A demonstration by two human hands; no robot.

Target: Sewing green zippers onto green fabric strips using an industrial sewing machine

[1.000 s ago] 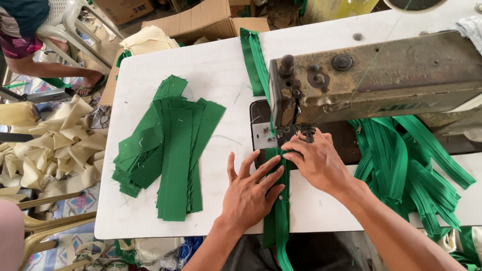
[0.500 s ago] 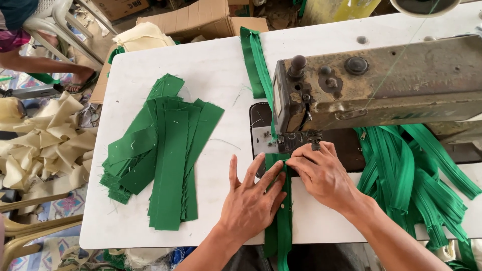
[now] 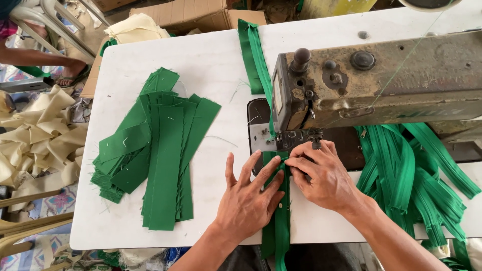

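Cream fabric offcuts (image 3: pixel 40 135) lie heaped on the floor at far left, beside the white bench (image 3: pixel 216 65). Next we see a fanned stack of cut green strips (image 3: pixel 158 150) lying flat on the bench, untouched. Our left hand (image 3: pixel 248 198) rests palm down with its fingers (image 3: pixel 253 168) spread wide, pressing the green strip (image 3: pixel 278 200) flat rather than gripping it. This strip runs from the bench's near edge up to the presser foot (image 3: pixel 316 140) and carries on behind the machine. Our right hand (image 3: pixel 324 175) lies just beside the foot, its fingertips curled and pinching the strip's edge. We judge the strip light, limp and prone to shifting or puckering, so it is best held flat close to the foot, with the edge lightly pinched. The worn sewing machine (image 3: pixel 376 85) stands to the right, and a pile of green zipper lengths (image 3: pixel 411 175) lies under its arm.
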